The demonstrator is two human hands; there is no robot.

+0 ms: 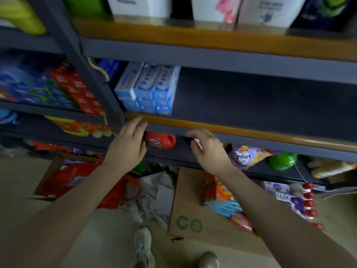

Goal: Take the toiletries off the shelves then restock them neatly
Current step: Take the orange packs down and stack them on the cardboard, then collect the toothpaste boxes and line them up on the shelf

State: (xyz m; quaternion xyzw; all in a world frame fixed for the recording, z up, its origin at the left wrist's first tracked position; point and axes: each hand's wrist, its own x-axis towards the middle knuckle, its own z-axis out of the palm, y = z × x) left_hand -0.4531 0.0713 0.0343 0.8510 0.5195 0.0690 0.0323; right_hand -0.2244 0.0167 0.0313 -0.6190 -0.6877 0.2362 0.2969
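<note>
Right now, both hands' fingers loose, empty, L hand [126, 147] & R hand [209, 151] near shelf edge [241, 132]

Blue-white toothpaste boxes [152, 89] stacked in tidy rows at left end of middle shelf [251, 105], ends facing out, just above and beyond the left fingers [138, 123]. Shelf runs dark and bare beyond the right fingers [193, 133].
</note>
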